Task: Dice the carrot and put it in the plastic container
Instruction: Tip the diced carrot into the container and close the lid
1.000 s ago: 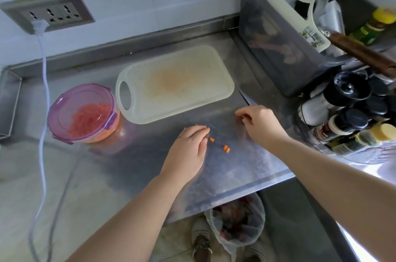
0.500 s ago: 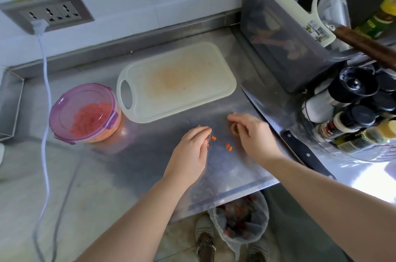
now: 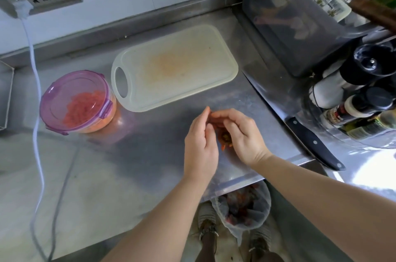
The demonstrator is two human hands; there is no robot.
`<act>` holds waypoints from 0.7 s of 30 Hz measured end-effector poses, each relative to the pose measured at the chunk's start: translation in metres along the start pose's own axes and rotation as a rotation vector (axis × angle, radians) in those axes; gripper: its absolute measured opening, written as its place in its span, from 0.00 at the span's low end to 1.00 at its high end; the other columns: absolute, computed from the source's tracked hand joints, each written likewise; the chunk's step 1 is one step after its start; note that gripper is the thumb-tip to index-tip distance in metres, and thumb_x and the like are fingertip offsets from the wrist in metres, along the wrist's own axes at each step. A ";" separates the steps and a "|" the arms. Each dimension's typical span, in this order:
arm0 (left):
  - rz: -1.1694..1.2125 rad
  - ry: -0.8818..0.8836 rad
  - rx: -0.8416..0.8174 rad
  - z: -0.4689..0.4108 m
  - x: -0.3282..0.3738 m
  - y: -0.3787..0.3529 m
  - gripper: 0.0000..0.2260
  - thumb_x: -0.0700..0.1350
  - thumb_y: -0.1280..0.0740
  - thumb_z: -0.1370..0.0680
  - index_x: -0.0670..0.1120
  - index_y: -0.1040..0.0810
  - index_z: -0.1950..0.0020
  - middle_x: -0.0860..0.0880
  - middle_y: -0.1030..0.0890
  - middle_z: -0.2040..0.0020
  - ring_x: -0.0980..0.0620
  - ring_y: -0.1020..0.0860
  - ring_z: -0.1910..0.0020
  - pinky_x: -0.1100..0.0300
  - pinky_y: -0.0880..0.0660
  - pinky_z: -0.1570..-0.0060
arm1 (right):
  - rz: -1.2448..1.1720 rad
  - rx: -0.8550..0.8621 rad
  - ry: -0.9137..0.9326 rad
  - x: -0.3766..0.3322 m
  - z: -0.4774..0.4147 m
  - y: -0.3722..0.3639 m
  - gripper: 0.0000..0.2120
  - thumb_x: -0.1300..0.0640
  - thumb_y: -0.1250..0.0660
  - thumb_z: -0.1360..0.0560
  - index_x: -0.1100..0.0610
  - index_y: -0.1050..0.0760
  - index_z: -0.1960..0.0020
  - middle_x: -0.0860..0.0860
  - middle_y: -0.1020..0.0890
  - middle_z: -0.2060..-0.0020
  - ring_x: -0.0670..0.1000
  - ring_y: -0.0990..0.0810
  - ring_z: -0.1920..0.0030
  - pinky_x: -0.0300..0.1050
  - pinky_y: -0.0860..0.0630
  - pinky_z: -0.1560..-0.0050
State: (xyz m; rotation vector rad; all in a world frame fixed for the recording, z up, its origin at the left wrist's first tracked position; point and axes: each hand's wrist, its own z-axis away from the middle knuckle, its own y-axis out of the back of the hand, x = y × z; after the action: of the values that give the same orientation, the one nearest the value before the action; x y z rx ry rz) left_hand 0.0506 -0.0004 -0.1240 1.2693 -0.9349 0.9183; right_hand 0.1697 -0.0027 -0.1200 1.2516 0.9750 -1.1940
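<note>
The left hand (image 3: pixel 200 146) and right hand (image 3: pixel 242 135), apart a second ago, now meet fingertip to fingertip just above the steel counter (image 3: pixel 150 143). The carrot scraps (image 3: pixel 225 139) that lay loose between them are now cupped between the palms.

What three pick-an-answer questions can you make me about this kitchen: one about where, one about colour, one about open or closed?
1. Where are the loose carrot bits? A between the left hand and right hand; B on the floor; C in a drawer.
2. What colour is the container lid? A green; B purple; C yellow.
3. How is the container? A lid on; B lid off; C tipped over.
Answers: A, orange shows between the palms; B, the lid looks purple; A, the lid covers the diced carrot.
</note>
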 end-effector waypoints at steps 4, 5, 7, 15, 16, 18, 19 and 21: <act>0.147 0.050 0.001 0.017 0.002 -0.015 0.18 0.44 0.46 0.19 0.48 0.29 0.30 0.51 0.24 0.34 0.57 0.26 0.36 0.54 0.27 0.37 | -0.177 0.068 -0.089 0.002 0.016 0.007 0.14 0.61 0.46 0.23 0.55 0.22 0.48 0.58 0.16 0.52 0.58 0.17 0.50 0.54 0.20 0.49; 0.152 0.040 -0.006 0.020 0.004 -0.015 0.18 0.44 0.46 0.19 0.48 0.29 0.30 0.51 0.24 0.35 0.57 0.25 0.37 0.54 0.27 0.37 | -0.183 0.091 -0.102 -0.001 0.019 0.012 0.14 0.60 0.46 0.24 0.55 0.22 0.49 0.58 0.16 0.52 0.57 0.17 0.49 0.53 0.21 0.46; 0.165 0.032 0.000 0.016 0.006 -0.011 0.17 0.42 0.46 0.18 0.47 0.29 0.30 0.51 0.23 0.37 0.59 0.25 0.38 0.60 0.27 0.37 | -0.182 0.171 -0.110 -0.009 0.023 0.023 0.12 0.61 0.45 0.24 0.56 0.22 0.51 0.55 0.17 0.54 0.54 0.18 0.49 0.49 0.21 0.44; 0.129 0.045 -0.162 -0.014 0.015 -0.017 0.14 0.47 0.45 0.19 0.48 0.20 0.47 0.52 0.17 0.52 0.62 0.19 0.55 0.66 0.24 0.54 | -0.685 0.605 -0.807 -0.018 0.099 0.038 0.15 0.60 0.44 0.20 0.60 0.29 0.64 0.53 0.28 0.74 0.52 0.27 0.71 0.43 0.30 0.65; 0.156 0.051 -0.181 -0.009 0.017 -0.022 0.14 0.49 0.46 0.21 0.50 0.20 0.51 0.51 0.17 0.54 0.56 0.18 0.56 0.61 0.22 0.57 | -0.741 0.640 -0.932 -0.013 0.111 0.038 0.15 0.60 0.44 0.20 0.60 0.30 0.64 0.53 0.29 0.72 0.53 0.28 0.69 0.44 0.31 0.65; 0.203 0.060 -0.219 0.001 0.017 -0.032 0.15 0.50 0.47 0.22 0.50 0.21 0.54 0.48 0.17 0.56 0.49 0.18 0.58 0.58 0.23 0.62 | -0.865 0.668 -1.112 -0.003 0.122 0.033 0.15 0.60 0.47 0.18 0.63 0.29 0.61 0.56 0.28 0.67 0.55 0.27 0.64 0.46 0.29 0.63; 0.217 0.050 -0.238 0.006 0.017 -0.036 0.15 0.50 0.47 0.22 0.49 0.20 0.54 0.46 0.17 0.56 0.47 0.18 0.59 0.60 0.23 0.63 | -0.917 0.646 -1.168 0.002 0.121 0.029 0.16 0.60 0.49 0.17 0.65 0.28 0.57 0.59 0.26 0.64 0.57 0.25 0.60 0.48 0.27 0.58; 0.221 0.037 -0.280 0.015 0.020 -0.042 0.16 0.49 0.46 0.22 0.47 0.20 0.55 0.45 0.17 0.56 0.46 0.18 0.60 0.60 0.24 0.63 | -0.950 0.564 -1.234 0.009 0.109 0.023 0.17 0.58 0.51 0.16 0.68 0.28 0.48 0.62 0.23 0.55 0.60 0.24 0.51 0.50 0.28 0.48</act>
State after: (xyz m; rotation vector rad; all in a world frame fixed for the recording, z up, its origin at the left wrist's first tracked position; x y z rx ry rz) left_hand 0.0959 -0.0173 -0.1186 0.9218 -1.1471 0.9399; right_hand 0.1845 -0.1133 -0.1137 0.1193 0.2037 -2.6259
